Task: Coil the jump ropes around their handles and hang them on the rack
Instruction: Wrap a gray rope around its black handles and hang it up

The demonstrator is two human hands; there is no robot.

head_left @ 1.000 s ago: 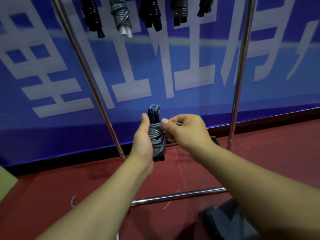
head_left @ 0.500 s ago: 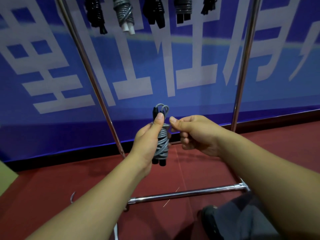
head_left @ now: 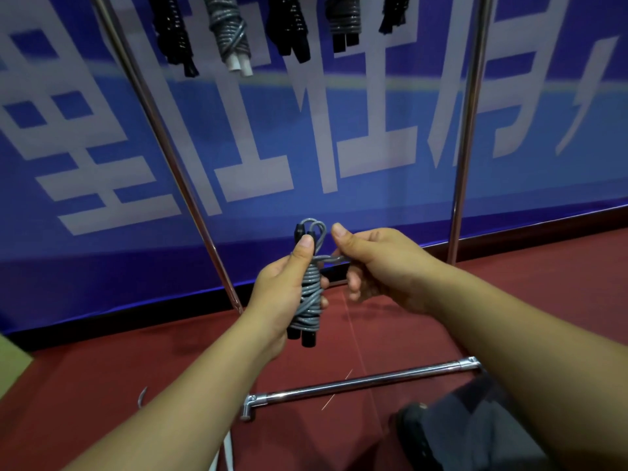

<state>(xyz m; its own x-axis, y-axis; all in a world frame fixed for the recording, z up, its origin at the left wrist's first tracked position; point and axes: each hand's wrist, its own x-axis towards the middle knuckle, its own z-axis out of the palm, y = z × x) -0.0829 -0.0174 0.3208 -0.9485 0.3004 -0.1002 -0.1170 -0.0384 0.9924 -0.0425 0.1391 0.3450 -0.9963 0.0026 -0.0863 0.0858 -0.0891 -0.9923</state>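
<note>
Plainly the left hand (head_left: 283, 294) clasps the grey jump rope (head_left: 310, 294) wound on its black handles, held upright before the rack (head_left: 467, 130) to steady it; the right hand (head_left: 380, 266) pinches the loose end, likely to tuck it.

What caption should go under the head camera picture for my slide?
Left hand grips a grey jump rope coiled on black handles while right hand pinches its loose end, below the chrome rack.
</note>
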